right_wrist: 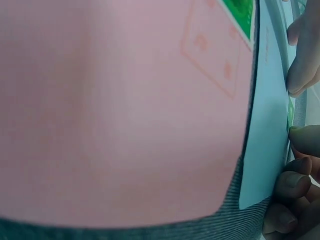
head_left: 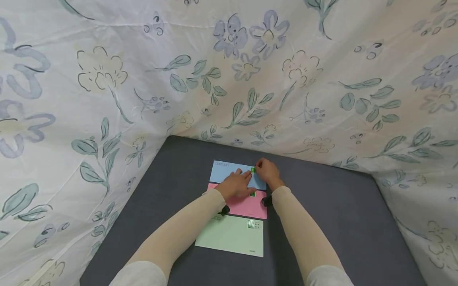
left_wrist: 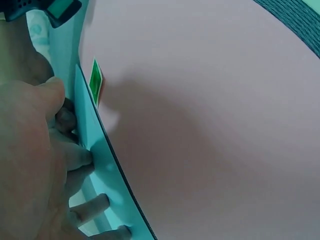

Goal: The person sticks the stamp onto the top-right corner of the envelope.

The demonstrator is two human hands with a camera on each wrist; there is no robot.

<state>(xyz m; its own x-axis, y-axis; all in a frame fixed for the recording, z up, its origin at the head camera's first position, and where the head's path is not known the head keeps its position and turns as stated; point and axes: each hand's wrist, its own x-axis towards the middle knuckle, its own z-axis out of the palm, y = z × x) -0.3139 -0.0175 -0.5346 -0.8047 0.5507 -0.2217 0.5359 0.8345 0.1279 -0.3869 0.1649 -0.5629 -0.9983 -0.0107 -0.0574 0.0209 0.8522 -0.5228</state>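
Note:
Toward the back lies a blue envelope (head_left: 227, 169) with a green stamp (head_left: 253, 169) near its upper right corner. My left hand (head_left: 236, 185) reaches over the pink envelope (head_left: 247, 206), its fingers spread and fingertips resting on the blue one, just left of the stamp. From the right, my right hand (head_left: 268, 172) pinches at the stamp's edge between thumb and finger, the other fingers curled under. In the right wrist view only a sliver of this stamp (right_wrist: 291, 112) shows between the two hands. Another green stamp (left_wrist: 95, 82) sits on the pink envelope, close to my left thumb.
Nearest me is a pale green envelope (head_left: 229, 236) bearing a stamp (head_left: 251, 224) beside a printed box. All three envelopes lie in a column on a dark grey tabletop (head_left: 329, 226). Floral cloth (head_left: 250, 99) hangs around the table's back and sides.

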